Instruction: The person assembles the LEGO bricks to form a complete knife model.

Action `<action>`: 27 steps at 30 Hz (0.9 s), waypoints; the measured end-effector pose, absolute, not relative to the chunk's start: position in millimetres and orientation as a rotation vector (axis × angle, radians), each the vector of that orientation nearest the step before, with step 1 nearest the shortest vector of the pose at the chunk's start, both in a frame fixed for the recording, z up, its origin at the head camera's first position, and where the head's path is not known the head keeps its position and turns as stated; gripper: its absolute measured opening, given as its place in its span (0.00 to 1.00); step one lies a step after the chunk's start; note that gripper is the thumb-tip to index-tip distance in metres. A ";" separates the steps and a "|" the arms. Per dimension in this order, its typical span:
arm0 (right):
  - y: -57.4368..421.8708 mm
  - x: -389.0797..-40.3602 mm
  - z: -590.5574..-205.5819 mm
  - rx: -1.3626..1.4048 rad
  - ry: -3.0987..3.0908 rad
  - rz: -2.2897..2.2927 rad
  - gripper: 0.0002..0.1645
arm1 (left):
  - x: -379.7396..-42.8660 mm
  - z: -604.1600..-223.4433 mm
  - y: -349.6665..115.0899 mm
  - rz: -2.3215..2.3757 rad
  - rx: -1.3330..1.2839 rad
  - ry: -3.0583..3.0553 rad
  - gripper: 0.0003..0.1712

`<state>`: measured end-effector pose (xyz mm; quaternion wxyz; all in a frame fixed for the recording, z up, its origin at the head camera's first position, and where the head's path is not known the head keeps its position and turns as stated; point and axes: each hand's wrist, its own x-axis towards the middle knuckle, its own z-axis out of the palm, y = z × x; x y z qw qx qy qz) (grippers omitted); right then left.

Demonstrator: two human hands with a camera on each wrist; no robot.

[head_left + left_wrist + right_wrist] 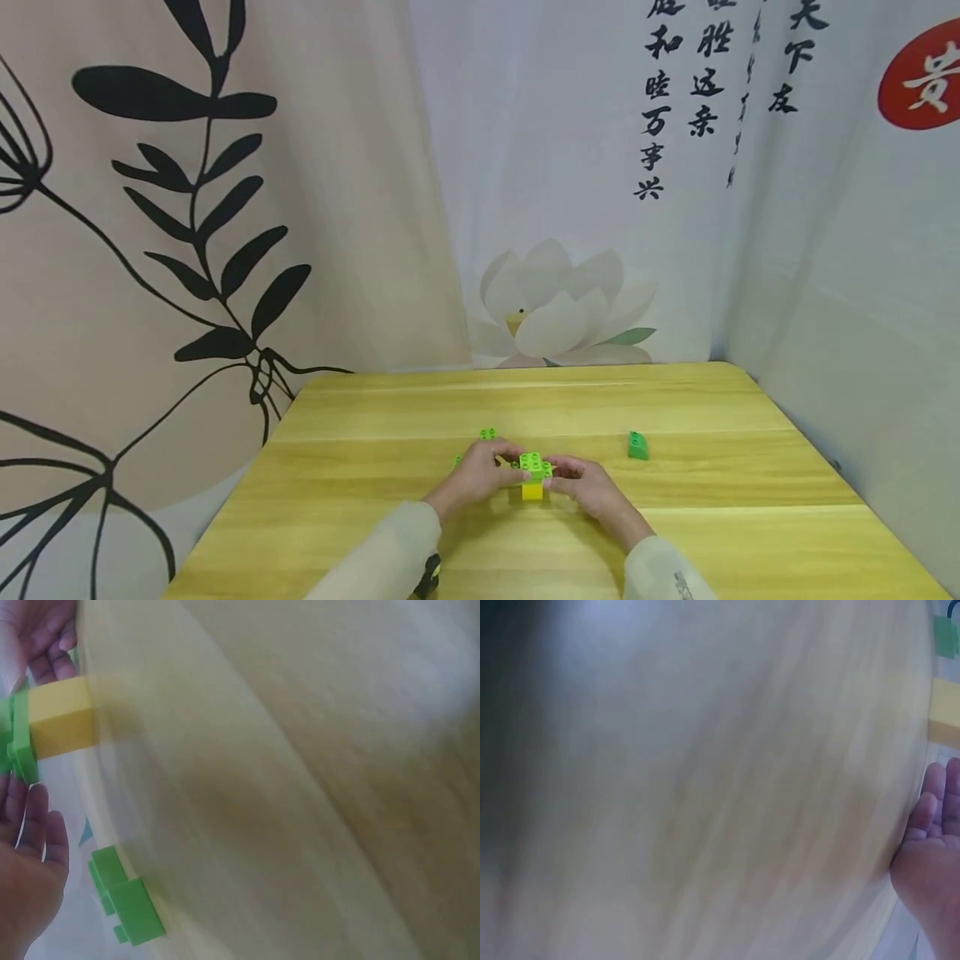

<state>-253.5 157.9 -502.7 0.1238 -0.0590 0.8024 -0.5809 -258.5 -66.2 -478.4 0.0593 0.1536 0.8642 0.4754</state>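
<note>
A small stack of toy building bricks stands between the two hands, with light green bricks on top of a yellow brick. From the left side, the left hand pinches the green part between thumb and fingers. Opposite it, the right hand grips the right end of the same green part. In the left wrist view, the yellow brick lies between both hands beside the green layer. The right wrist view shows only part of the right hand near the yellow brick.
A darker green brick lies on the wooden table to the right, beyond the right hand. Behind the left hand, another light green brick is partly hidden. Printed curtains hang behind the table's far edge.
</note>
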 end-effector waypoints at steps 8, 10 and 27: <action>159.2 -253.5 -500.3 -0.179 2.335 -1.676 0.33 | -259.9 -480.4 -65.2 1.492 0.439 2.544 0.17; 159.1 -252.4 -499.3 -0.178 2.338 -1.668 0.33 | -259.2 -480.5 -64.7 1.490 0.443 2.559 0.17; 156.1 -250.8 -497.8 -0.183 2.320 -1.675 0.34 | -257.8 -490.9 -64.2 1.497 0.526 2.620 0.19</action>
